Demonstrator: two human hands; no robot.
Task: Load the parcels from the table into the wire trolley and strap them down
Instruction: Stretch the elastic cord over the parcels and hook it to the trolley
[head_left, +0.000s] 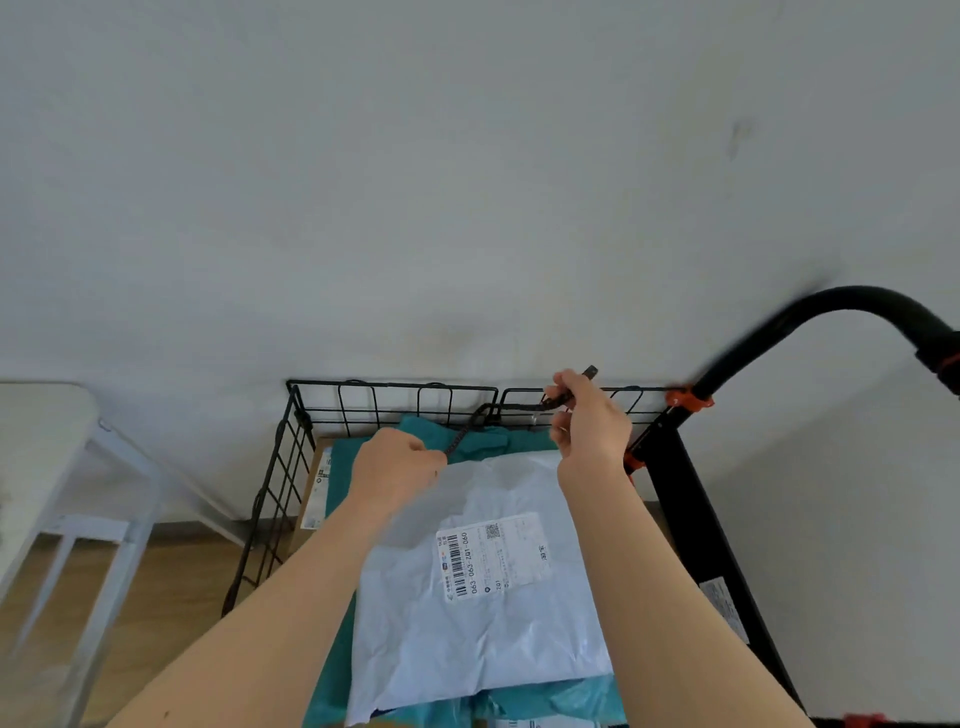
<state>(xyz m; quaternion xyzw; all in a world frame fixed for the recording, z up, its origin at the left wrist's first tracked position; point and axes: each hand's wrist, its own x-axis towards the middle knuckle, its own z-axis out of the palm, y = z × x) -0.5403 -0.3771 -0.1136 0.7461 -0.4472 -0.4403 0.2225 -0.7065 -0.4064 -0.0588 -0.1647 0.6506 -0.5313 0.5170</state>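
Note:
The black wire trolley (395, 397) stands against the wall and holds parcels. On top lies a white plastic mailer (498, 618) with a barcode label, over teal bags (467, 441) and a cardboard box (314, 488) at the left side. A dark strap (470, 426) runs from the trolley's far rim down toward me. My left hand (397, 465) grips the strap's lower part above the mailer. My right hand (589, 421) pinches the strap's end with its hook at the far rim, right of centre.
The trolley's black handle (831, 312) with orange clamps curves up at the right. A white table (47, 441) with metal legs stands at the left on a wooden floor (171, 582). The plain wall is right behind the trolley.

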